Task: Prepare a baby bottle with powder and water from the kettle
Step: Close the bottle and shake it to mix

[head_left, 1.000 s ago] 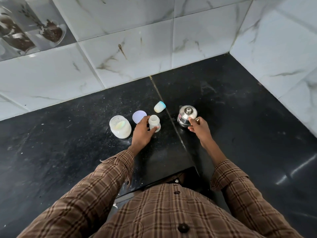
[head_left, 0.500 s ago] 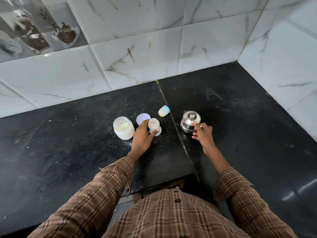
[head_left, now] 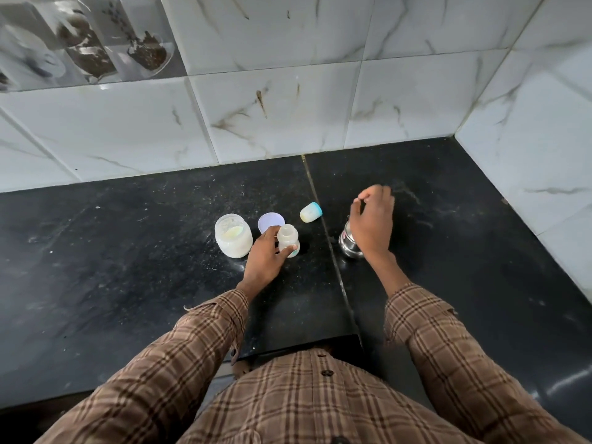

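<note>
A small translucent baby bottle [head_left: 287,234] stands upright and uncapped on the black counter [head_left: 144,251]. My left hand [head_left: 264,261] grips it low down, thumb across its front. Its cap with a blue rim [head_left: 310,212] lies on its side just behind. To the left an open jar of white powder [head_left: 233,240] stands with its lilac lid [head_left: 270,220] flat beside it. The small steel kettle [head_left: 347,246] sits right of the counter seam. My right hand [head_left: 373,222] hovers over the kettle and hides its top. Its fingers are curled, and whether they hold anything is hidden.
White marbled tile walls [head_left: 288,107] close off the back and the right side, forming a corner at the far right. The counter's front edge [head_left: 288,344] runs just ahead of my checked shirt. A seam [head_left: 323,225] crosses the counter between bottle and kettle.
My right hand has left the kettle's handle side and risen up and back over the kettle's top. The left hand stays on the bottle.
</note>
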